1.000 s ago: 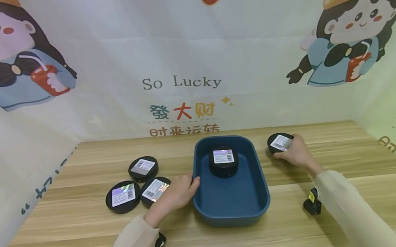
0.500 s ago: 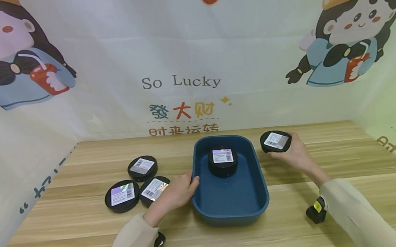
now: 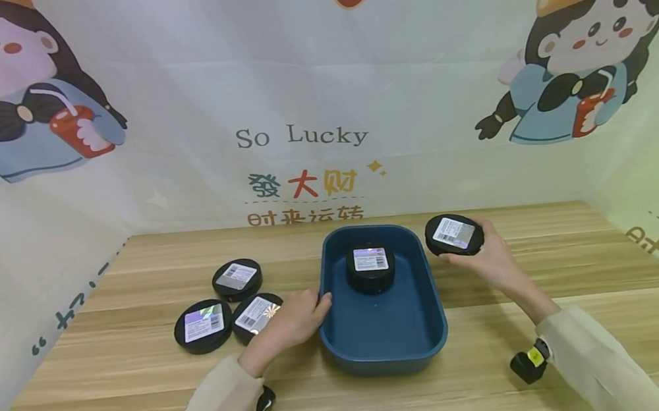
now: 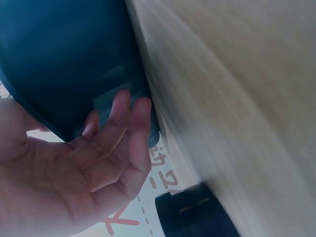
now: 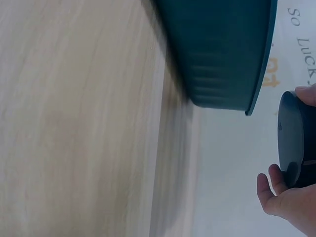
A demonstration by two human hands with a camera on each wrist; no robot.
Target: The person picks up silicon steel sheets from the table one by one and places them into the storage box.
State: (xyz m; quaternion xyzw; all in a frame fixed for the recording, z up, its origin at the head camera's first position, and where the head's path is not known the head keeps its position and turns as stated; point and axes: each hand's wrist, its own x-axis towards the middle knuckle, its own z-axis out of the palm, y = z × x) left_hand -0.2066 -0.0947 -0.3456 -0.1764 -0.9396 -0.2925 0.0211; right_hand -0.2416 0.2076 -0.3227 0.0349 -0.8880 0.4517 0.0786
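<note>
A dark blue rectangular bin (image 3: 384,332) stands mid-table with one labelled round black container (image 3: 371,269) in its far half. My left hand (image 3: 293,320) holds the bin's left rim, thumb over the edge; in the left wrist view the fingers (image 4: 118,111) lie along its outer wall. Raised off the table, just beyond the bin's right rim, is another round black container (image 3: 454,234) with a silvery label facing up. My right hand (image 3: 492,256) grips it from its right side. The right wrist view shows the held container's flat underside (image 5: 290,133) level with the bin's rim.
Left of the bin, several more round black containers lie label-up: one behind (image 3: 238,279), one in front (image 3: 203,327), and one partly covered by my left hand (image 3: 255,315). A printed white cloth (image 3: 294,90) closes off the table's back and sides.
My right hand has lifted the round black container off the table and brought it left, closer to the bin's rim. The left hand and the bin stay put.
</note>
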